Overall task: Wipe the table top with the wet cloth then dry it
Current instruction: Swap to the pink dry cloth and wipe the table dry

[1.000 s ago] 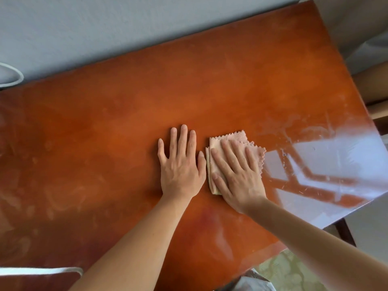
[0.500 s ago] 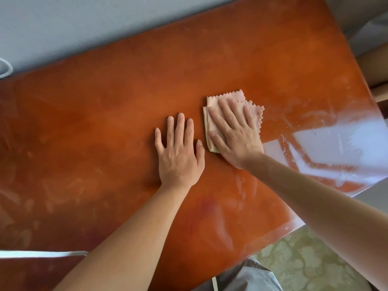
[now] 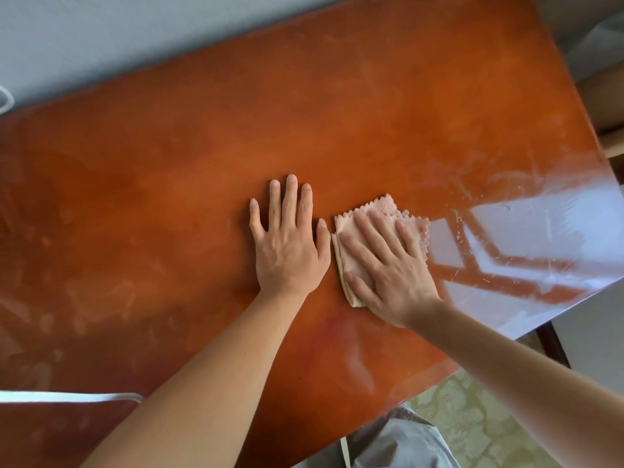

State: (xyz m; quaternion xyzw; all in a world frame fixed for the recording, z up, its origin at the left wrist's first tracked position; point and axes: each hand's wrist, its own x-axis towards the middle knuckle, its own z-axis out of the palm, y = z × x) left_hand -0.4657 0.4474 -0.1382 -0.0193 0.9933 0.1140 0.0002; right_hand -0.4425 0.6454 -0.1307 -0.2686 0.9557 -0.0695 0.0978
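A glossy orange-brown table top [image 3: 189, 184] fills the view, streaked with pale smears. A folded pink cloth [image 3: 381, 211] with zigzag edges lies flat near the middle. My right hand [image 3: 391, 268] presses on it, palm down with fingers spread, covering most of it. My left hand [image 3: 288, 244] rests flat on the bare wood just left of the cloth, fingers apart and holding nothing. Its thumb nearly touches the cloth's left edge.
A grey wall [image 3: 135, 38] runs along the table's far edge. The table's right part reflects a bright window [image 3: 526, 244]. A white strap [image 3: 67, 396] lies at the near left. Patterned floor [image 3: 472, 420] and my grey trouser leg [image 3: 405, 444] show below the near edge.
My right hand pushed the cloth away from me half a second ago, and has now drawn it back toward me and slightly right. My left hand stayed flat in place.
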